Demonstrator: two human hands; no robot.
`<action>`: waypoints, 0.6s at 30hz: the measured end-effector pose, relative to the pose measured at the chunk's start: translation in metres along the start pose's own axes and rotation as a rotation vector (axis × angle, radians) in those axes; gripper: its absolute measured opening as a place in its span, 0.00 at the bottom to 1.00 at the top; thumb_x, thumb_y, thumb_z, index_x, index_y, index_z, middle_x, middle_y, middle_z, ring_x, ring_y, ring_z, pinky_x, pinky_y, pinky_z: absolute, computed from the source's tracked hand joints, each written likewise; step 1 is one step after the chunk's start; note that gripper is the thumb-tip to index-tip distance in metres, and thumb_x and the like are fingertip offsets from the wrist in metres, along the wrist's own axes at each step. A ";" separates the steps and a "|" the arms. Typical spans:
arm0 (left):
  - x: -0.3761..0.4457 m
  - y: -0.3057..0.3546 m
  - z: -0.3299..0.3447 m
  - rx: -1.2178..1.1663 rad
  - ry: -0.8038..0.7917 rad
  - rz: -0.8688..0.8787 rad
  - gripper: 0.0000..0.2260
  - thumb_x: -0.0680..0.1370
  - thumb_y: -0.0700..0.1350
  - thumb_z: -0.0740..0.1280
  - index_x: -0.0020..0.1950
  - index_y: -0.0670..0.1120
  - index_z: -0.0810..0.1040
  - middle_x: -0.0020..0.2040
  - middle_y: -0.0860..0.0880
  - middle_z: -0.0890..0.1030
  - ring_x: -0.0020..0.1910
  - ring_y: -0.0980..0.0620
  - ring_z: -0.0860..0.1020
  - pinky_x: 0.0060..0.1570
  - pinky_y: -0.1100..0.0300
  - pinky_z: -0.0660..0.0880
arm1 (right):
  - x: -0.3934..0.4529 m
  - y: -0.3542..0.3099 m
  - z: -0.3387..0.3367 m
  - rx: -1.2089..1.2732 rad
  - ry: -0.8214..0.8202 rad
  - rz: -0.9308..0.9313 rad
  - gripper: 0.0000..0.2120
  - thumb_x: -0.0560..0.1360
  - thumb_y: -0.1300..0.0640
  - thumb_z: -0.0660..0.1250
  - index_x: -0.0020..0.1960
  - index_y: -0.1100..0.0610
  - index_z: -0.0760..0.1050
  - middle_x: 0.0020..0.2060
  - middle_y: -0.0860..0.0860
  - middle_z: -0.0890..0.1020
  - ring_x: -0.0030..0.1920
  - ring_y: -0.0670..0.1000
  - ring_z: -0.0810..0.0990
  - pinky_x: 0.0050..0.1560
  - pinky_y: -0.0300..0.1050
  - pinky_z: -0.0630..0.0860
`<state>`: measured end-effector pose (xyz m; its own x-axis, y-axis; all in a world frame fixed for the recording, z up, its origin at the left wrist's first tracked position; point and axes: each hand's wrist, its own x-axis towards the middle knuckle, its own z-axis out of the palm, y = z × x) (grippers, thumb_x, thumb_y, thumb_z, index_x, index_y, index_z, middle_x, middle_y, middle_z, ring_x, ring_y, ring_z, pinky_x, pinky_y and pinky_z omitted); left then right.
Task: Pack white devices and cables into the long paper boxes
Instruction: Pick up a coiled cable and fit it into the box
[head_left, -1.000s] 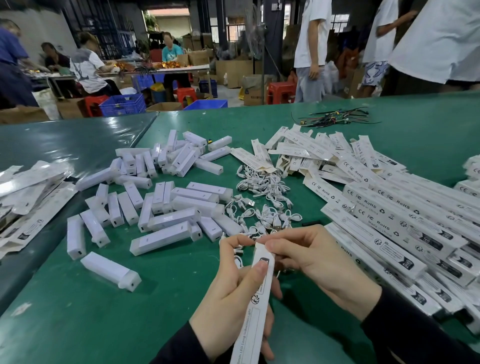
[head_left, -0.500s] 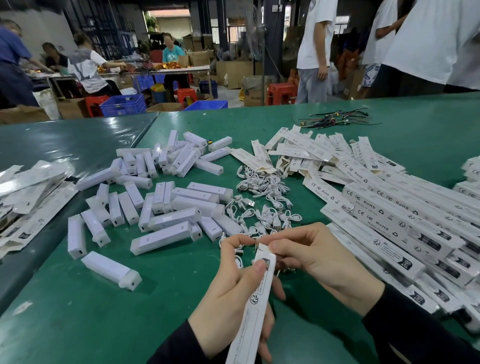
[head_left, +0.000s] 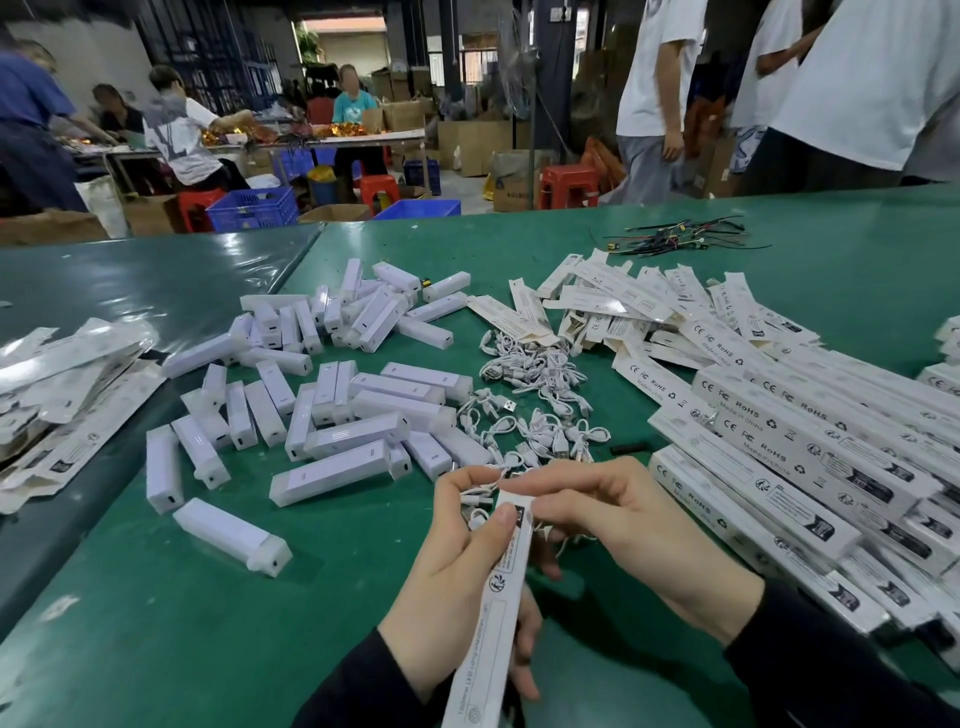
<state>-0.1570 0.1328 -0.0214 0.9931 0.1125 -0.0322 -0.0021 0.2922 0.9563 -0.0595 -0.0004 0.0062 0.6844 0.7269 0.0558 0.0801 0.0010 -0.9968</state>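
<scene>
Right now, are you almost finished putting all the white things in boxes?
Not nearly. Closed boxes are piled on the right. The left hand holds one long box while the right hand works at its top. Many devices and cables wait on the table.

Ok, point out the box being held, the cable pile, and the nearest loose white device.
held box (head_left: 498, 597), head view, on its printed face.
cable pile (head_left: 535, 410), head view, mid-pile.
nearest white device (head_left: 228, 535), head view, on its top face.
</scene>
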 end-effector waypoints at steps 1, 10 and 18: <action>-0.001 -0.001 0.001 0.003 -0.008 -0.003 0.15 0.77 0.54 0.60 0.60 0.54 0.61 0.36 0.35 0.79 0.19 0.46 0.73 0.19 0.60 0.73 | 0.000 0.000 -0.001 -0.005 0.001 -0.002 0.08 0.73 0.67 0.69 0.47 0.59 0.86 0.44 0.58 0.85 0.38 0.48 0.79 0.41 0.37 0.76; 0.002 0.013 0.000 -0.244 -0.070 -0.242 0.26 0.73 0.54 0.60 0.71 0.51 0.67 0.42 0.34 0.81 0.23 0.46 0.75 0.22 0.60 0.73 | -0.002 -0.004 -0.016 0.026 -0.317 -0.037 0.10 0.67 0.67 0.75 0.45 0.59 0.78 0.41 0.57 0.84 0.31 0.47 0.81 0.37 0.36 0.76; 0.001 0.023 -0.018 -0.627 0.172 -0.187 0.26 0.77 0.57 0.59 0.66 0.40 0.74 0.51 0.37 0.84 0.29 0.47 0.82 0.25 0.58 0.80 | -0.020 -0.056 -0.096 -0.037 0.559 -0.459 0.24 0.64 0.41 0.76 0.58 0.49 0.81 0.48 0.50 0.85 0.48 0.48 0.85 0.52 0.40 0.81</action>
<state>-0.1582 0.1570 -0.0053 0.9506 0.1410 -0.2765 0.0490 0.8113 0.5825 -0.0085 -0.0811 0.0669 0.8435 0.1983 0.4992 0.4661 0.1917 -0.8637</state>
